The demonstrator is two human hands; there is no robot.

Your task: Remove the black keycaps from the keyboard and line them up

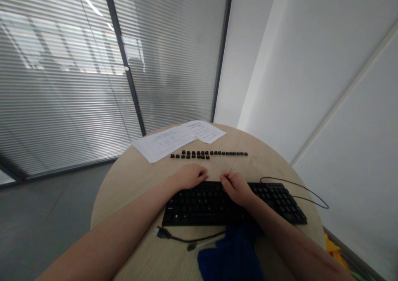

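Holds loosely curled left hand [193, 176] at far edge of black computer keyboard [214, 208] lying on round tabletop [264, 156]; cannot tell if gripping anything. Has right hand [235, 186] over same keyboard with thumb and fingers drawn together, likewise cannot tell if grasping. Has black keycaps [212, 153] lined in rows beyond hands, near printed sheets [174, 142].

Round wooden table [267, 158] with bare wood open along its left side and at far right, past the keyboard [199, 219]. Between the keyboard and two rows of loose keycaps [202, 153] runs a narrow strip, partly blocked by the left hand [191, 176] and right hand [236, 185], a small gap between them. Papers [164, 142] cover the far left; a looped cable [326, 207] crowds the right; blue cloth [226, 258] obstructs the near side
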